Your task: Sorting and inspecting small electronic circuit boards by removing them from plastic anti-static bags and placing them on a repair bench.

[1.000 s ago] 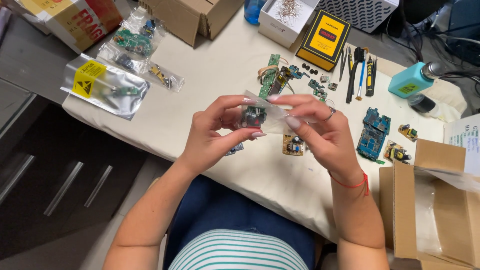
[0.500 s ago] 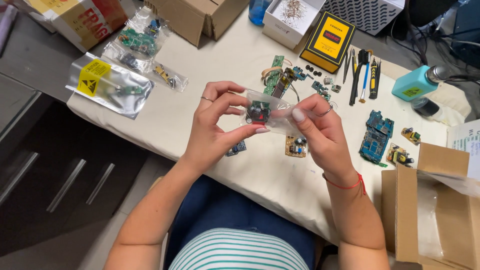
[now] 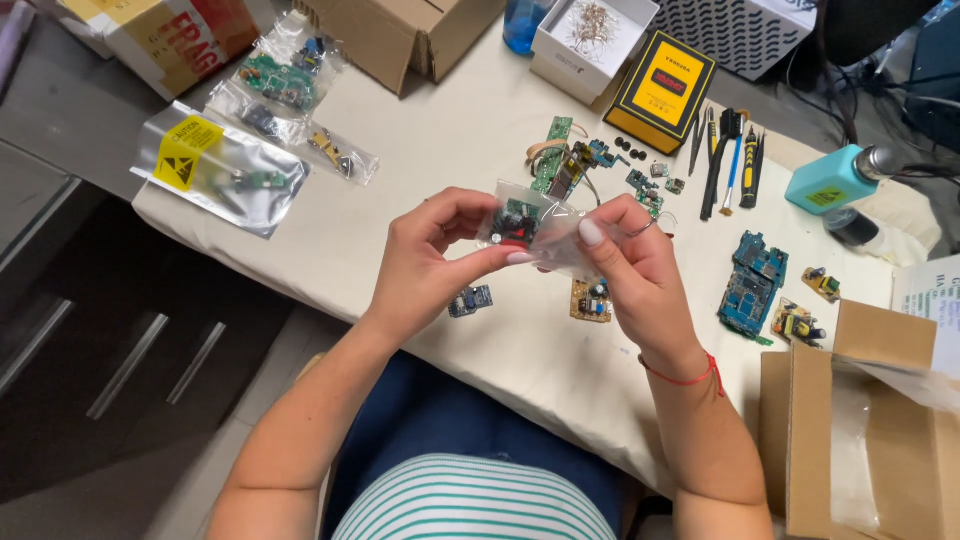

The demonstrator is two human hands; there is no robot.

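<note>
Both hands meet above the table edge: the left hand [image 3: 430,255] and the right hand [image 3: 630,270] pinch together one small clear bag [image 3: 535,228] between thumbs and fingertips, and a green circuit board with a dark part sits inside it. Compared with a second ago, the bag is held a little more to the left and the fingers have closed nearer to its top edge, so I judge the person is working at the mouth of the bag; if it is open or sealed I cannot tell.

Just under the hands, on the white table [image 3: 420,170], lie a small blue board [image 3: 470,299] and a yellow-brown board [image 3: 592,300]. Beyond the fingertips is a heap of loose boards [image 3: 575,165], and further a white box [image 3: 592,35] with thin wire parts. Far left of the left hand are more clear bags [image 3: 285,85] with boards, and a silver bag [image 3: 220,170]. Right of the right hand stands an open cardboard box [image 3: 860,430]; only clear film shows inside.
</note>
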